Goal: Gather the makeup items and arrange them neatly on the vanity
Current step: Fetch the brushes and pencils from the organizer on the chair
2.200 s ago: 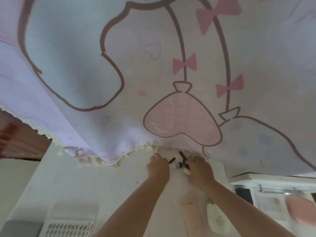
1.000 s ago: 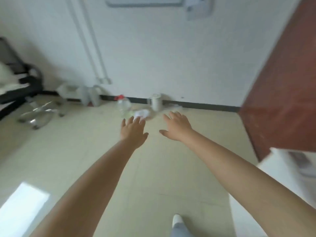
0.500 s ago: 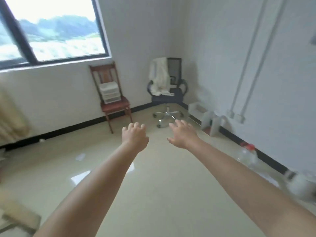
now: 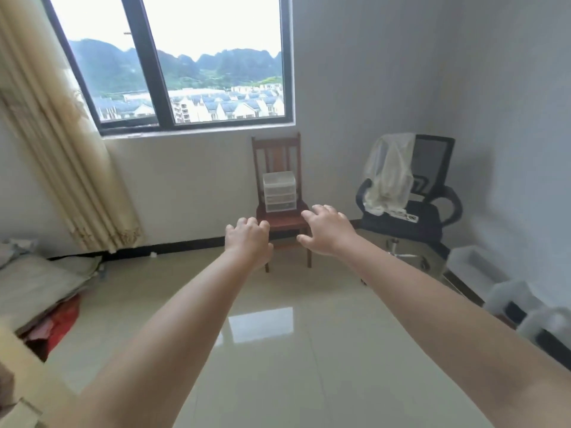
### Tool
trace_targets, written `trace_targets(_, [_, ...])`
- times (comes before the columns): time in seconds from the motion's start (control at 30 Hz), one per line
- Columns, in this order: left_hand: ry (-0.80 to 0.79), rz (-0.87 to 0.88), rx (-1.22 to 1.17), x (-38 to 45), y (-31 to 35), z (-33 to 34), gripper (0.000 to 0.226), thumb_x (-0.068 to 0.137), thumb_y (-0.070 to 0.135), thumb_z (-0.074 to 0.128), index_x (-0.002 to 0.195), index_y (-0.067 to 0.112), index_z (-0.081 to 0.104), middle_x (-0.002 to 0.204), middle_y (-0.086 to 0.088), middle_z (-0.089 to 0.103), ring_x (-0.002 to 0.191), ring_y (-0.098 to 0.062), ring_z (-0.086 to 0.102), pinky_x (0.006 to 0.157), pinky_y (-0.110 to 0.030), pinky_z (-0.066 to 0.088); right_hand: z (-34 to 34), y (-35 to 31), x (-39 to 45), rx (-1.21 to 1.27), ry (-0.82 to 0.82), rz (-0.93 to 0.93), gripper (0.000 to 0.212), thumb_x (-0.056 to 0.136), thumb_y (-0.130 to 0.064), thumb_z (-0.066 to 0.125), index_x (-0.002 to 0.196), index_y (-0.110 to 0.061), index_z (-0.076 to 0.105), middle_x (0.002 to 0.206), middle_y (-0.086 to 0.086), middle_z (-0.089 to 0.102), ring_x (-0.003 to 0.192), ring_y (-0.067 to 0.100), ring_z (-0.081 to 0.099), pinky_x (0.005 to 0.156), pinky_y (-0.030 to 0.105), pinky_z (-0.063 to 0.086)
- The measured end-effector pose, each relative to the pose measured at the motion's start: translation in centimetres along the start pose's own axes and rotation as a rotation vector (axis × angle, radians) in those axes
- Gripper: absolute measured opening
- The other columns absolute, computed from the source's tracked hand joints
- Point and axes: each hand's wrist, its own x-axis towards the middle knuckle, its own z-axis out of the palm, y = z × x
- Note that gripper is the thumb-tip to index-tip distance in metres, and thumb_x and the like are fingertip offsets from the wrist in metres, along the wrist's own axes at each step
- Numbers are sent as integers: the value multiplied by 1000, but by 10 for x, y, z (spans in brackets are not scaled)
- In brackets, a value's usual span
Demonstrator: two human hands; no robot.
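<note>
Makeup items: none show in this view, and no vanity either; where they lie cannot be told from here.
Drawer unit (image 4: 279, 192): a small clear plastic set of drawers sits on the seat of the wooden chair (image 4: 279, 193), toward its back edge, under the window (image 4: 173, 60). It may serve as an organiser for the makeup, but that is only a guess; its contents are too faint to read.
Left hand (image 4: 247, 242): held out in mid-air, fingers loosely bent, holding nothing.
Right hand (image 4: 327, 231): also out in front, fingers spread and relaxed, holding nothing; the two hands are apart, level with the chair seat in the view and touching nothing.
Step in hand: a walk or search between pickups, seemingly headed for the chair.
Next move: closing on the chair, then taking the drawer unit with a hand on each side wall, kept level so the drawers do not slide out.
Surroundings: an office chair (image 4: 414, 205) with a pale cloth (image 4: 387, 174) over its back stands in the right corner; a curtain (image 4: 55, 134) hangs at the left wall; the floor is glossy tile.
</note>
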Motion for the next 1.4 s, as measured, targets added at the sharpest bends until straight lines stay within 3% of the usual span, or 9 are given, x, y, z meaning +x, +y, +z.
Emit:
trace_targets(0.27, [-34,63,16,199,-23,30,37,92,31,42,124,12,42,128,-9,46,123,-26,38,99,-39,32,18,35,196,-8,-30,45,53,89,-42,46,133,-14,37,140,10,36,133,28,28,107,41,27])
trace_targets(0.47, [-43,64,-6,359,-30,73,38,92,33,44,124,12,43,128,-9,46,123,-27,38,98,-39,33,63,97,339,-20,-64,76,46,88,-42,46,124,-13,43,131,10,43,127,28,34,104,41,30])
trace_targets(0.83, [-130,-12,-13,652,-45,151,34,91,28,42,121,12,44,127,-9,47,121,-27,39,94,-38,34,134,204,628,-28,-163,70,48,89,-40,45,127,-13,41,133,11,43,126,29,35,104,41,29])
trace_targets(1.07, [-221,-10,19,807,-92,234,33,92,32,41,118,11,44,123,-9,47,119,-27,40,92,-36,35,224,210,792,-1,-256,18,45,89,-38,45,124,-11,44,130,10,44,124,27,35,104,39,29])
trace_targets(1.27, [-278,83,-5,959,-139,323,34,92,34,41,117,11,44,122,-8,48,118,-27,41,90,-36,36,320,219,936,94,-366,139,45,89,-37,45,125,-10,45,128,9,47,124,26,38,100,36,33])
trace_targets(1.33, [-269,173,-13,997,-147,349,34,86,35,52,110,11,51,115,-7,53,112,-25,48,85,-33,41,355,223,969,152,-429,212,44,89,-36,45,124,-9,46,129,10,48,124,26,39,99,35,34])
trace_targets(1.4, [-218,312,-19,1031,-151,372,36,64,36,75,90,13,64,96,-4,65,94,-20,62,72,-23,49,390,228,993,221,-511,291,45,90,-36,45,126,-9,45,130,10,49,124,26,40,100,35,34])
